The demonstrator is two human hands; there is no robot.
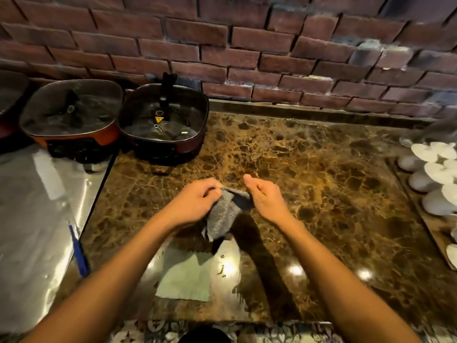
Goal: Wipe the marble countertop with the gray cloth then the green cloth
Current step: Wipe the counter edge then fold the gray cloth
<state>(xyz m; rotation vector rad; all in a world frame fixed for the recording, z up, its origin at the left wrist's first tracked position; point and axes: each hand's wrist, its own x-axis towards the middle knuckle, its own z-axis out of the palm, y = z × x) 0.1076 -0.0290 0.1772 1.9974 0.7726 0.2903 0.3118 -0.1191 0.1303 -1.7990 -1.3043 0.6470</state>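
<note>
The gray cloth (222, 214) hangs in the air above the brown marble countertop (321, 184), held between both hands near the middle of the view. My left hand (195, 201) pinches its upper left edge. My right hand (265, 199) grips its upper right edge, fingers curled. The cloth droops down toward me. The green cloth (190, 276) lies flat on the countertop near the front edge, below my hands and partly under my left forearm.
Two electric pans with glass lids (71, 120) (164, 122) stand at the back left. A steel surface (37, 206) with a blue pen (79, 251) lies left. White cups on a tray (435, 179) sit at the right. A brick wall (247, 45) runs behind.
</note>
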